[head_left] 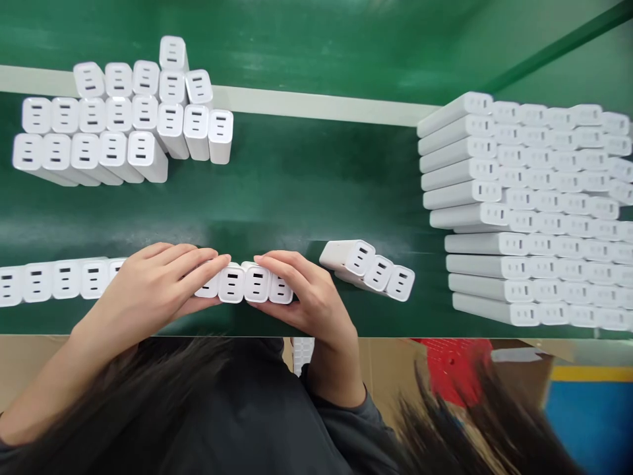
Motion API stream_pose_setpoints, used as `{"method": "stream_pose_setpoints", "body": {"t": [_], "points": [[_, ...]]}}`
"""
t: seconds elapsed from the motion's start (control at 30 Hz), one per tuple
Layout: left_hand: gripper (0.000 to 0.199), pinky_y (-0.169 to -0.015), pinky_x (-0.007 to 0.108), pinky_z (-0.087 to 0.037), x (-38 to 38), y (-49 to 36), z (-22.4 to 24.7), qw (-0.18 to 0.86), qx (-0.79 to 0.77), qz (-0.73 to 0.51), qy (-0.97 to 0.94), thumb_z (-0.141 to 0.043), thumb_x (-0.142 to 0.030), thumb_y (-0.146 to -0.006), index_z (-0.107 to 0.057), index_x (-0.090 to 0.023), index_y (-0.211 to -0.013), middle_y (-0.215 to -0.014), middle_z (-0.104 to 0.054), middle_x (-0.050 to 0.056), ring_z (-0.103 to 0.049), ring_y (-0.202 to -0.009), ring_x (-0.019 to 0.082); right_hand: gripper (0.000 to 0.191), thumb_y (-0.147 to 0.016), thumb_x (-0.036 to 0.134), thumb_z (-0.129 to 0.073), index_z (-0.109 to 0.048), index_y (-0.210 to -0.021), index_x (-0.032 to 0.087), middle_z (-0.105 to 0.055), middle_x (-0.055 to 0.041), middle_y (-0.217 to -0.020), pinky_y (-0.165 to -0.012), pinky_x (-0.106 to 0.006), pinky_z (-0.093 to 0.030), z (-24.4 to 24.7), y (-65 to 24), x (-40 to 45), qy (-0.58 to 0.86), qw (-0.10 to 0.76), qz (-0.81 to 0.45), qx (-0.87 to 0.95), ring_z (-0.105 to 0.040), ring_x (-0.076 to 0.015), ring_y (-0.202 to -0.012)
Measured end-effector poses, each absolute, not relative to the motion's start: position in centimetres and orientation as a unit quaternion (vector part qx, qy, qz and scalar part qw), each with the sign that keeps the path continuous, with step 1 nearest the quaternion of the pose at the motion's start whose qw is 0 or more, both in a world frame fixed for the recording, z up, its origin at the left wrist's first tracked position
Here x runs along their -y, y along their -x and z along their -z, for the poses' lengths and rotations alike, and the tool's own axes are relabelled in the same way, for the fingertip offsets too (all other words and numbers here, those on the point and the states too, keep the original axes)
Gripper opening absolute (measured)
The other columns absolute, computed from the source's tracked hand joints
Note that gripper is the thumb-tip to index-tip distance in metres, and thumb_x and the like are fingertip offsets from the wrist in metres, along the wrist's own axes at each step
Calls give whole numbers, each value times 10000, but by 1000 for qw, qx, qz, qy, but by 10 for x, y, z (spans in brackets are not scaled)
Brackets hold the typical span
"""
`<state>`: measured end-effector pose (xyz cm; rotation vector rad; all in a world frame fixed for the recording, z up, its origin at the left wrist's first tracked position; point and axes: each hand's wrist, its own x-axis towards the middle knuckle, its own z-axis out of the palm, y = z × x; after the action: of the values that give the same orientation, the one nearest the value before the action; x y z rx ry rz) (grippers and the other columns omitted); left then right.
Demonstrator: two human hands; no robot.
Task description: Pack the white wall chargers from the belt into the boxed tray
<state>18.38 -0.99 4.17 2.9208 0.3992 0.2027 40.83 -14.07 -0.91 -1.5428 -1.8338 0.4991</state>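
Along the near edge of the green table runs a row of white USB chargers (231,285), standing with their port faces up. My left hand (161,280) is closed around chargers in this row, fingers over the far side and thumb on the near side. From the right, my right hand (314,293) grips the chargers at the row's end (257,285) the same way. The chargers between my hands stand side by side, touching or nearly so. My left hand hides part of the row, which continues with more chargers (66,280) to the left.
Three loose chargers (380,272) lean together right of my right hand. A large stack of chargers (517,218) lies on its side at the right. Another upright group (119,115) stands at the far left, across a pale strip (321,104). Below the table edge is a red object (452,369).
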Motion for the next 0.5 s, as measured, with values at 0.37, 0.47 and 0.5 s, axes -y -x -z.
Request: {"method": "stream_pose_setpoints", "body": {"t": [0.37, 0.47, 0.5], "points": [[376, -806, 347, -486, 11, -183, -41, 89, -140, -67, -984, -541, -427, -970, -598, -163, -1233, -1149, -715, 56, -680, -980, 210, 584, -856, 331, -730, -479, -1376, 247, -665, -103, -1169, -810, -349, -582, 12, -408, 140, 585, 346, -190, 708, -676, -230, -992], [403, -805, 351, -485, 11, -182, -39, 84, -143, -69, -984, -551, -437, -963, -588, -157, -1250, -1138, -715, 59, -678, -971, 209, 670, -826, 390, -758, -455, -1408, 258, -662, -103, -1186, -833, -368, -585, 10, -409, 141, 590, 348, -190, 704, -675, -243, -1013], [415, -805, 352, -485, 12, -182, -38, 81, -143, -70, -984, -552, -446, -961, -585, -154, -1254, -1136, -714, 62, -677, -973, 211, 688, -815, 400, -767, -454, -1411, 261, -663, -101, -1183, -836, -371, -585, 10, -409, 142, 593, 350, -188, 700, -676, -244, -1011]]}}
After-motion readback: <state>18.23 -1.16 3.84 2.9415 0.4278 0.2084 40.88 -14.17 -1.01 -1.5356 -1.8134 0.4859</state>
